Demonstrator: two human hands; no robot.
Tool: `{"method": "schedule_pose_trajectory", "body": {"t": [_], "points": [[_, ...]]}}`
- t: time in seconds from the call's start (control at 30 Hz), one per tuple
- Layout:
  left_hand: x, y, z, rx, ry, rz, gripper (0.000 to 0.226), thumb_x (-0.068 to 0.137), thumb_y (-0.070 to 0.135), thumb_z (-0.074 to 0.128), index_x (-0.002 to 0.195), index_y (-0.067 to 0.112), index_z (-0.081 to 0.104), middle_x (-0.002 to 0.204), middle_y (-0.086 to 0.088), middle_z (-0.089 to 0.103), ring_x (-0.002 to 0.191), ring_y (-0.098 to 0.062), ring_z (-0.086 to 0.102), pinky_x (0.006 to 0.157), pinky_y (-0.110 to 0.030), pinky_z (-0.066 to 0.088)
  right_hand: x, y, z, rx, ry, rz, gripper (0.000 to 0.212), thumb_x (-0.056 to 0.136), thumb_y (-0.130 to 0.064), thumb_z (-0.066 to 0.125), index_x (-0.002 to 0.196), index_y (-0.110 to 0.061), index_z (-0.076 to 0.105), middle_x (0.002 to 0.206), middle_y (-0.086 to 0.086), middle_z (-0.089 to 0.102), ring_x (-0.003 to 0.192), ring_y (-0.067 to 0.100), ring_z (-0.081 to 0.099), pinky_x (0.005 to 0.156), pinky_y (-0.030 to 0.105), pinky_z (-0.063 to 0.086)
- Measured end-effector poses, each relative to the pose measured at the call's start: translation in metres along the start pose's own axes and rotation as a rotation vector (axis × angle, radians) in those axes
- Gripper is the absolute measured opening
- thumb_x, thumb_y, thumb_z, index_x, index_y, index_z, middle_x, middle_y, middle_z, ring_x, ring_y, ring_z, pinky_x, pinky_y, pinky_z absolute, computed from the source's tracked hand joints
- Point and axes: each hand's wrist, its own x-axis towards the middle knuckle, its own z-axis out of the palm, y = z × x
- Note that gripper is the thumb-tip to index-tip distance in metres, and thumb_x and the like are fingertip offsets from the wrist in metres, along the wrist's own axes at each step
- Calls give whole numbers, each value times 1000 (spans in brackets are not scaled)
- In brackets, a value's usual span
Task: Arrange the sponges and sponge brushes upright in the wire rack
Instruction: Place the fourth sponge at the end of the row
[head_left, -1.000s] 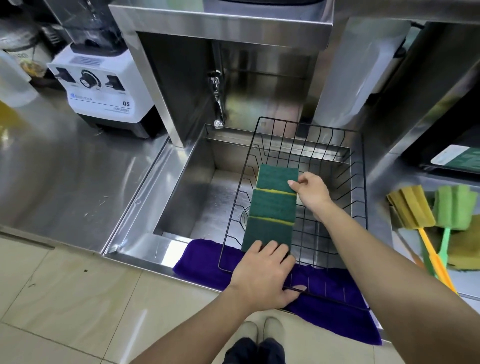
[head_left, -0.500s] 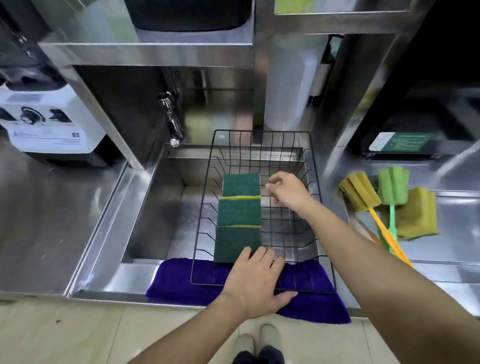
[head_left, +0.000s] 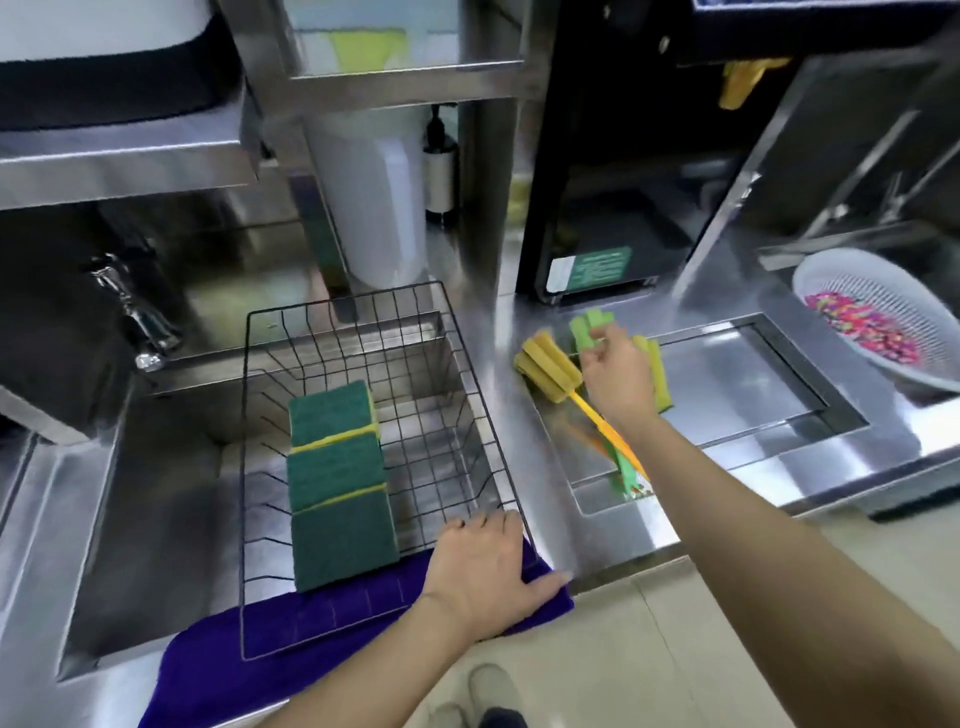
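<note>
Sponges (head_left: 337, 478): three, upright in wire rack (head_left: 483, 415). Sponge brushes (head_left: 545, 366): on counter, 3 o'clock of rack. Step judged: brush pickup. Right hand (head_left: 615, 374) loosely curled over green brush head (head_left: 587, 327), grasp unclear. Left hand (head_left: 483, 566) flat, steadying rack. Next: firm grip, lift, slot upright.

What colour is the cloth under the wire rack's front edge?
Deep purple cloth, seen in the head view.

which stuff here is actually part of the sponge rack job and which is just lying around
Part of the job:
wire rack
three green sponges standing in the rack
yellow sponge brush
green sponge brush
yellow-green sponge behind the right hand

Just lying about:
white colander
purple cloth
tap
white canister
</note>
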Motion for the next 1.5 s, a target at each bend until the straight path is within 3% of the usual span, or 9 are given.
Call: {"method": "schedule_pose_trajectory", "body": {"t": [0.17,0.3,0.47,0.67,0.77,0.97,1.2,1.3,1.5], "points": [[0,-1,-2,-14,20,0,73,81,80,25,111,17,48,117,0,58,107,-19,51,89,-33,36,1,40,-20,-81,182,209,46,85,-25,58,123,-4,43,129,19,47,117,38,50,89,47,44],[-1,-1,-1,-21,55,5,75,79,82,23,110,19,49,116,3,58,106,-16,51,88,-31,36,0,63,-19,-142,72,360,71,80,-43,64,124,6,39,132,23,34,114,42,52,91,50,44],[-3,-3,0,-26,64,4,74,80,81,22,114,21,48,119,4,58,108,-16,51,88,-31,38,-1,74,-17,-80,-30,477,58,76,-50,63,110,-3,56,121,20,52,102,43,59,89,46,47],[-5,-6,3,-34,104,12,72,80,81,20,113,24,48,116,7,60,104,-15,53,85,-30,38,1,62,-21,194,197,380,35,78,-37,58,100,-9,52,99,23,65,90,40,62,80,46,52],[-7,-10,5,-37,126,7,79,74,82,11,117,26,47,117,9,60,105,-14,54,86,-30,39,3,47,-24,498,171,314,25,87,-22,52,109,-18,41,85,18,63,55,31,61,48,35,55],[-14,-21,9,-54,171,-25,85,70,83,8,123,29,46,119,10,60,107,-13,53,86,-29,36,3,-7,-20,828,-19,155,52,83,14,43,112,-29,39,88,5,54,53,20,61,43,23,52],[-39,-49,7,6,254,-5,73,80,78,27,103,17,61,97,1,62,91,-20,54,82,-34,37,-7,-71,21,990,-182,164,11,92,-24,52,99,-29,59,75,-2,48,44,11,38,37,18,32],[-48,-63,18,4,373,-68,65,78,76,37,78,17,63,75,3,60,71,-19,55,68,-32,44,-11,-89,49,1020,-209,207,26,92,-14,49,108,-26,65,84,4,57,40,10,44,34,17,38],[-58,-71,21,-64,404,-141,73,76,79,37,82,11,64,91,-3,63,84,-22,55,75,-35,41,-23,-114,101,930,-306,200,50,87,-10,50,135,-21,39,113,11,57,49,12,51,40,16,45]]}}
